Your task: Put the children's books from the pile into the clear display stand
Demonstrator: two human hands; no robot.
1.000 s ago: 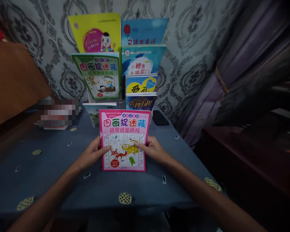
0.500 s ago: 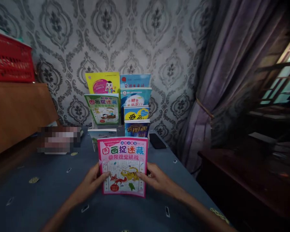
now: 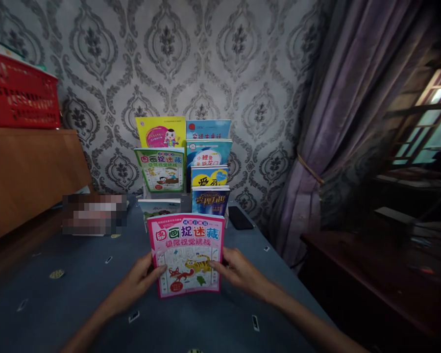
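Observation:
A pink picture book (image 3: 187,255) with a fox and a striped cat on its cover is held upright, facing me. My left hand (image 3: 143,277) grips its left edge, thumb on the cover. At the right edge my right hand (image 3: 238,269) holds it the same way; the other fingers are behind the book. Just beyond stands a tiered rack of books: a yellow book (image 3: 159,131), a green book (image 3: 161,171), a pale book (image 3: 159,206), two blue books (image 3: 208,129), a yellow-and-blue book (image 3: 208,177) and a dark blue book (image 3: 210,201).
The rack stands on a blue-clothed table (image 3: 95,304). A black phone (image 3: 240,217) lies right of it. Further left are a blurred-out item (image 3: 95,214), a wooden cabinet (image 3: 29,166) and a red basket (image 3: 22,93). A purple curtain (image 3: 312,132) hangs at right.
The view has shifted slightly, so the rack and wall appear a little lower and further right. Both hands still hold the pink book in nearly the same place.

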